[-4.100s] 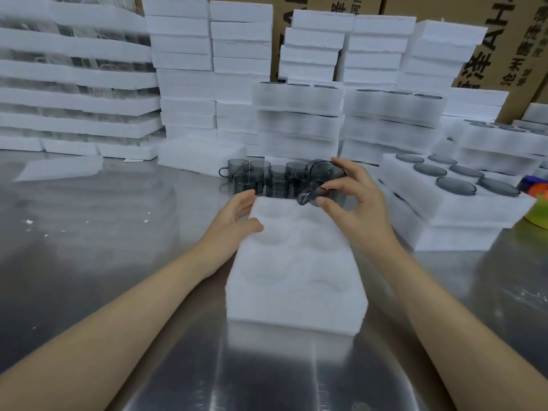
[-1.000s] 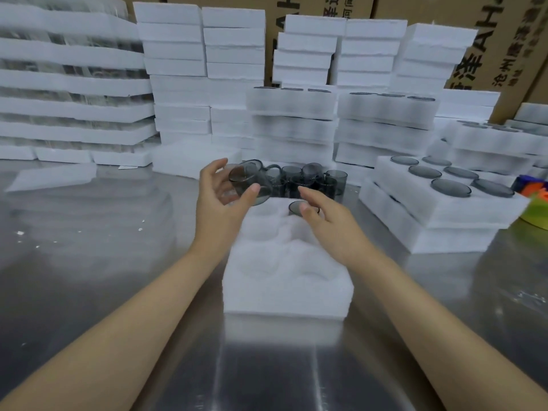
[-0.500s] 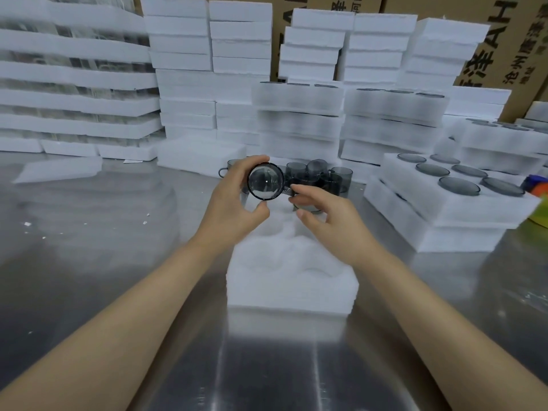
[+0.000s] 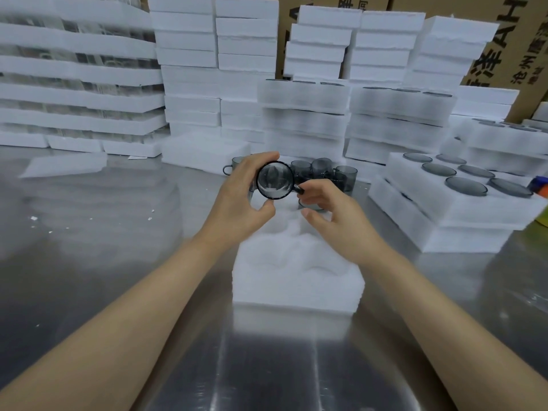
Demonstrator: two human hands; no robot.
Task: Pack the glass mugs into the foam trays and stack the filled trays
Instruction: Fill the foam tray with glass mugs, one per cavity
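A white foam tray (image 4: 296,271) with round pockets lies on the steel table in front of me. My left hand (image 4: 237,200) grips a smoky grey glass mug (image 4: 274,180) tipped on its side, its mouth facing me, above the tray's far left part. My right hand (image 4: 335,215) hovers beside it with fingers apart, fingertips near the mug's handle. One mug (image 4: 311,204) sits in the tray's far right pocket, partly hidden by my right hand. A cluster of loose grey mugs (image 4: 326,172) stands just behind the tray.
A two-high stack of filled trays (image 4: 450,203) stands at the right. Tall stacks of foam trays (image 4: 305,114) and foam (image 4: 77,72) line the back, before cardboard boxes (image 4: 504,54). A loose foam sheet (image 4: 63,167) lies at left. A coloured object (image 4: 541,185) sits at the right edge.
My left hand picked a mug from the cluster and turned it so its mouth faces me. My right hand left the mug set in the far right pocket and rose toward the held mug.
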